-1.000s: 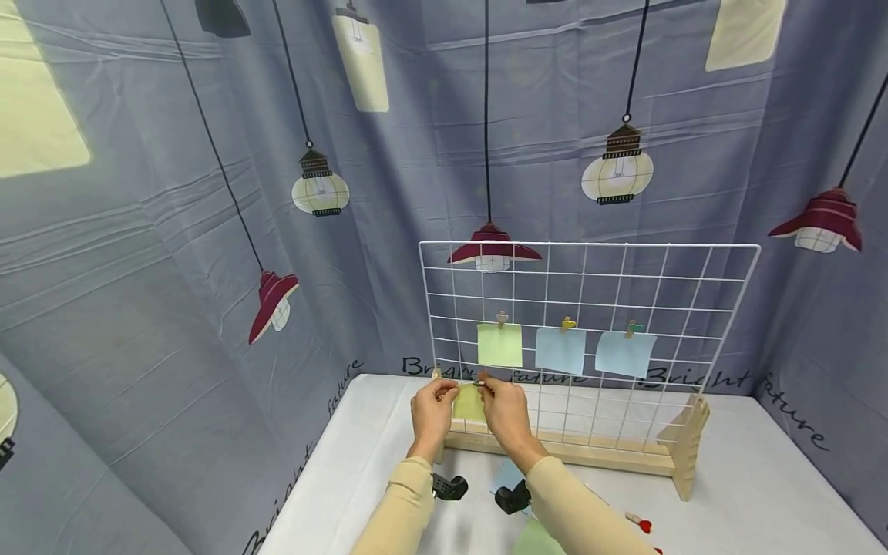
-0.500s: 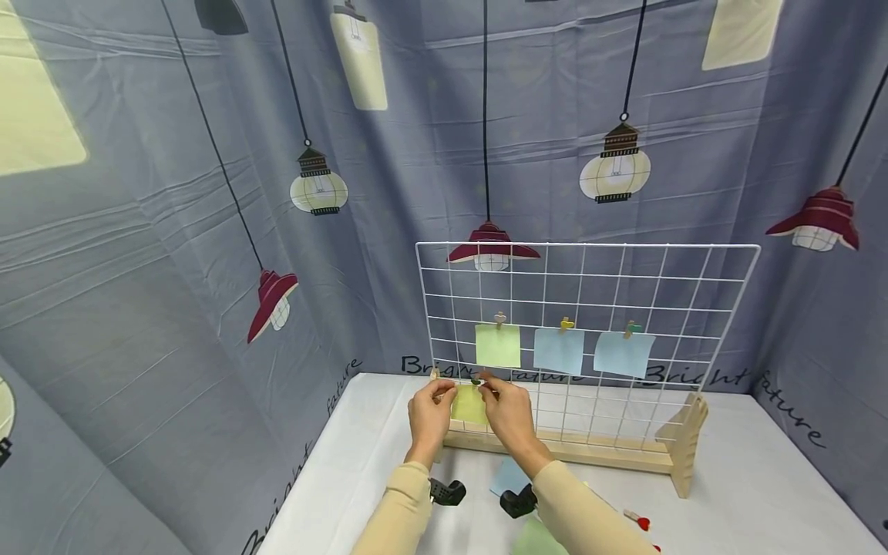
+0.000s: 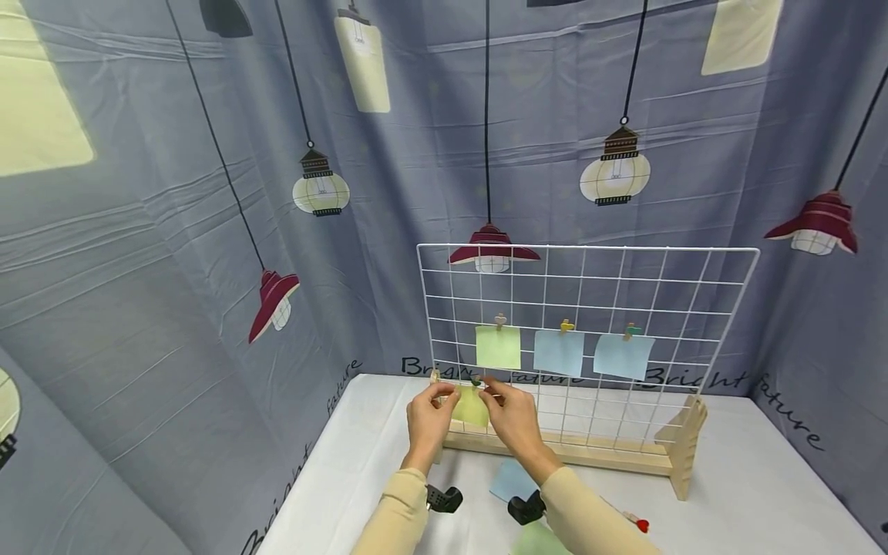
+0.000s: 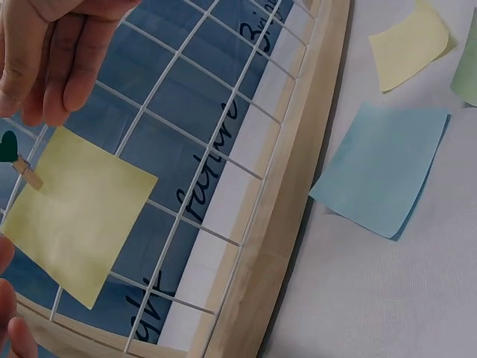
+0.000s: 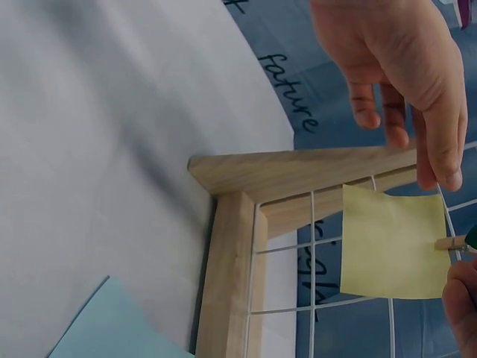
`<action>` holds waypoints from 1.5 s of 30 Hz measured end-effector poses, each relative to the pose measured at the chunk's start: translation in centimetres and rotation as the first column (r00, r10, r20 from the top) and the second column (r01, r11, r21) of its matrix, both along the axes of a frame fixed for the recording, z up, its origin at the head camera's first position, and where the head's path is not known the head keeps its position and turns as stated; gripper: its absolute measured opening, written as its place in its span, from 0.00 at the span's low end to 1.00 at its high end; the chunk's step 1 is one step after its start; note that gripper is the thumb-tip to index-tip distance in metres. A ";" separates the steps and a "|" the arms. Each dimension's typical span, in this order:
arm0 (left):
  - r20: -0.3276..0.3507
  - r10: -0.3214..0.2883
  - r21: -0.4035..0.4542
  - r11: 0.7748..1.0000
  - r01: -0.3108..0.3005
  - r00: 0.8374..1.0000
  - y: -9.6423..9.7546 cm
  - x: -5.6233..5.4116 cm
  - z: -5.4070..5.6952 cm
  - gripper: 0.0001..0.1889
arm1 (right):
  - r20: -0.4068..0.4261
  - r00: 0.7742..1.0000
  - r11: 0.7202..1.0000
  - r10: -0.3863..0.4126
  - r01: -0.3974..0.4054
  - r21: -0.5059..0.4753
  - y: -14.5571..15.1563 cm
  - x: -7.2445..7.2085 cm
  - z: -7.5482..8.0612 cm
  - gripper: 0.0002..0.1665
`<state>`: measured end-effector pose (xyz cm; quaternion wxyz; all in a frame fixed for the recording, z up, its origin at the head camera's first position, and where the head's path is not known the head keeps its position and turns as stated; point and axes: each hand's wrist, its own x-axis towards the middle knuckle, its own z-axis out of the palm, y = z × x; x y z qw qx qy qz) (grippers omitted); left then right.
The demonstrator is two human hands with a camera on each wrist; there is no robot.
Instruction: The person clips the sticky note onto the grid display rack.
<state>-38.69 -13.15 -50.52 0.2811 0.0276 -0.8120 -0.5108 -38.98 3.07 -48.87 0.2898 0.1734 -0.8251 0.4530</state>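
Note:
A yellow sticky note (image 3: 471, 407) hangs on the lower left of the white wire grid (image 3: 583, 308). A wooden clip with a green heart (image 4: 22, 168) grips its top edge. My left hand (image 3: 427, 420) pinches the note's upper left corner between thumb and index finger. At the opposite upper corner, beside the clip, my right hand (image 3: 512, 412) pinches the note's edge. The right wrist view shows the left hand's other fingers (image 5: 365, 104) loosely bent. Higher on the grid hang a green note (image 3: 498, 347) and two blue notes (image 3: 559, 352), each under its own clip.
The grid stands in a wooden base (image 3: 597, 458) on a white table (image 3: 749, 478). In front of it lie blue notes (image 4: 384, 168), a pale yellow note (image 4: 410, 46) and a green note (image 3: 537, 539). A red-heart clip (image 3: 641, 525) lies at the right.
Both hands stay at the note. My right wrist and forearm have shifted slightly right and down, and the note's lower right corner has dipped a little.

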 end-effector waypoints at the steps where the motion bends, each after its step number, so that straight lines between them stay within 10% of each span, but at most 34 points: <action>1: -0.001 -0.004 -0.002 1.000 0.004 1.000 0.1 0.1 0.0 0.05 | 0.004 1.000 1.000 -0.001 0.001 0.002 0.1 0.1 0.0 0.14; 26: 0.000 -0.285 -0.033 0.958 0.285 0.959 1.6 4.0 0.9 0.17 | 0.123 0.992 0.999 0.032 -0.029 -0.024 5.8 4.2 1.2 0.21; 45: 0.015 -0.479 -0.006 0.878 0.479 0.878 3.5 6.6 2.0 0.17 | 0.144 0.989 0.999 0.029 -0.024 -0.035 11.4 7.3 2.4 0.20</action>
